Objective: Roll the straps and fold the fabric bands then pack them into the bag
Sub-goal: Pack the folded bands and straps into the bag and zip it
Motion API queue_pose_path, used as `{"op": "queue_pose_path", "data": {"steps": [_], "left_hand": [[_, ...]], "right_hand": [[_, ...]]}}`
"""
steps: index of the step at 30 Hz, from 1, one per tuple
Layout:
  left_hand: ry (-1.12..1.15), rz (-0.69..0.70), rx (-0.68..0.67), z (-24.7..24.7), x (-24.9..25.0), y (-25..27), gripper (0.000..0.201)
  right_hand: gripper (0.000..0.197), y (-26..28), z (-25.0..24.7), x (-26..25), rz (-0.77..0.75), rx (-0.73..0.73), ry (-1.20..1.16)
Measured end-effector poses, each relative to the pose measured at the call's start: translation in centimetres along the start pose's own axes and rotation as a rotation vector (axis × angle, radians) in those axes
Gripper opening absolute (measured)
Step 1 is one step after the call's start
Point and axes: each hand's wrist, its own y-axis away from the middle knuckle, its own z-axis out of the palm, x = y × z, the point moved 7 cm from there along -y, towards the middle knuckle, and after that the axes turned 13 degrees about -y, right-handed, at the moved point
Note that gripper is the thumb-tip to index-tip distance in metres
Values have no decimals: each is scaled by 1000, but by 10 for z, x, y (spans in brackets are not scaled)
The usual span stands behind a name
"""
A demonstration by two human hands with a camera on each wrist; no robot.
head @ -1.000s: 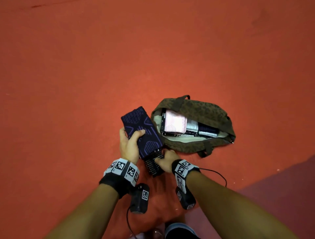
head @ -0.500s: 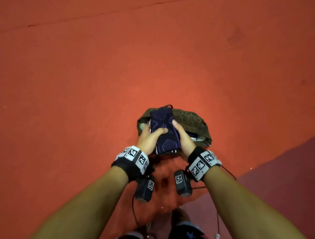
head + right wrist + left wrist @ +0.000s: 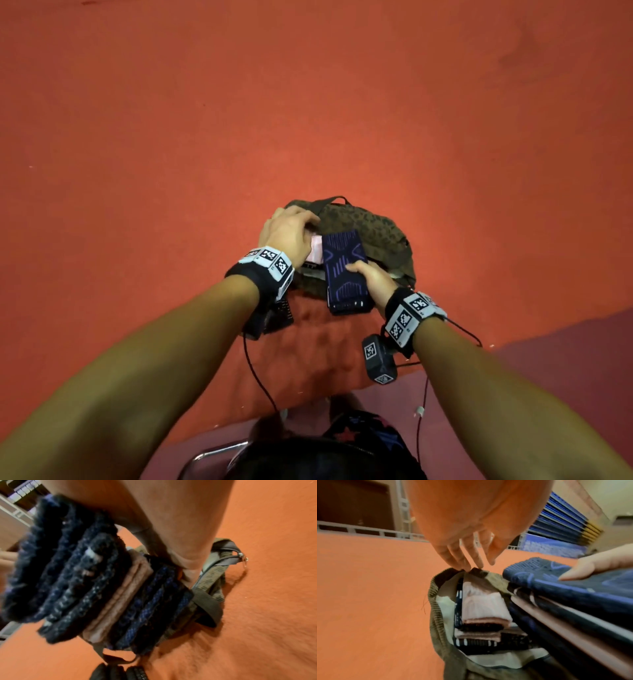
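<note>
The olive spotted bag (image 3: 370, 226) sits on the orange floor (image 3: 171, 137), just past the middle of the head view, its mouth open. The left hand (image 3: 287, 236), at about ten o'clock of the bag, has its fingertips (image 3: 467, 566) curled onto the rim at the far end, pulling the opening wide. The right hand (image 3: 371, 279), at about five o'clock, grasps a thick stack of folded dark blue bands (image 3: 346, 270) with purple patterning, thumb on top and fingers underneath. The stack's far end lies over the bag's mouth; its near end still juts out toward the person.

Inside, the left wrist view shows folded pink bands (image 3: 481, 608) and dark bands with white dashes (image 3: 477, 642) already lying against the pale lining. So the packing looks well advanced: several pieces are in, and this stack seems to be going in now. What remains, as far as can be judged, is to push the stack fully inside. Whether any rolled straps are packed cannot be told. A dark ribbed item lies on the floor near the left wrist (image 3: 282, 311); it may still need packing.

No brand or readable writing shows; the wristbands (image 3: 270, 260) carry only black-and-white square markers.
</note>
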Motion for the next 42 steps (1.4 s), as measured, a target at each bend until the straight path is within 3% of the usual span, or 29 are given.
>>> {"op": "queue_pose_path", "data": {"steps": [3, 5, 11, 14, 18, 23, 28, 31, 35, 37, 39, 42], "left_hand": [[-256, 136, -27, 18, 8, -13, 51], [-325, 142, -79, 31, 7, -22, 55], [-369, 54, 66, 29, 12, -42, 30], [-227, -19, 139, 20, 10, -49, 19], [6, -140, 230, 2, 14, -61, 15], [189, -214, 137, 15, -2, -63, 13], [358, -274, 89, 20, -12, -63, 12], [418, -306, 115, 16, -11, -66, 11], [483, -334, 112, 18, -8, -67, 12], [415, -283, 97, 20, -7, -66, 21], [206, -232, 42, 25, -9, -61, 47], [96, -360, -85, 46, -38, -44, 76]], "right_hand": [[21, -3, -13, 16, 29, 29, 75], [13, -3, -17, 22, 44, 41, 74], [30, -14, -18, 28, 78, 60, 53], [21, -21, -15, 15, 58, 56, 17], [36, -31, -9, -5, 50, 44, -101], [43, -35, -6, -15, 89, -70, -202], [28, -37, -12, -35, 81, -171, -283], [29, -42, -9, -46, 12, -111, -259], [31, -60, -9, -55, -107, 99, -180], [23, -71, -10, -55, -138, 146, -97], [19, -80, -10, -50, -125, 169, -65], [27, -82, 1, -49, -116, 124, -112]]}}
